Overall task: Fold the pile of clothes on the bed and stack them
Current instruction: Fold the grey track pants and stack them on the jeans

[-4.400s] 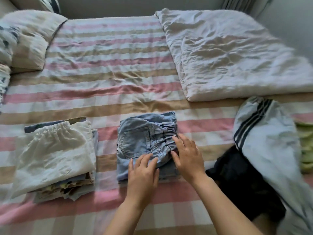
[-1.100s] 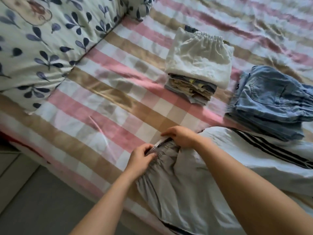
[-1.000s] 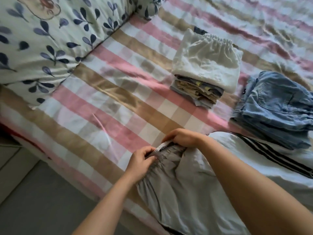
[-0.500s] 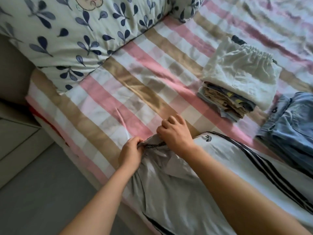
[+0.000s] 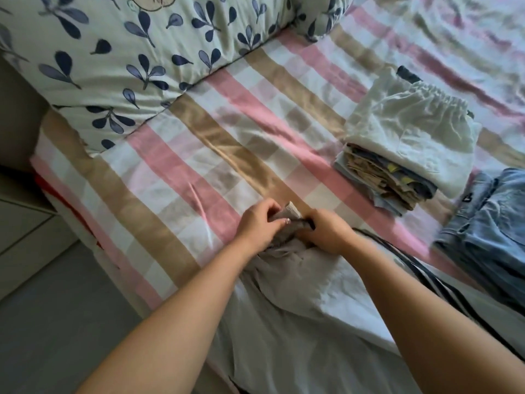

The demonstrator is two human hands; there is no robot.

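With a closed grip each, the left hand (image 5: 260,223) and right hand (image 5: 326,233) pinch the bunched waistband (image 5: 292,209) of the grey trousers (image 5: 284,297), which trail toward 5 o'clock beside the edge of the bed (image 5: 176,177), where an uneven tug could twist them or slide them floorward.

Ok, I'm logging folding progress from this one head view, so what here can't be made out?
All in the head view.
Grey trousers: waistband mostly covered by the left hand and right hand; legs cut off by the bottom edge.
Denim piece: cut by the right edge and blurred.
Folded stack: under the white shorts only layer edges show, so no count.
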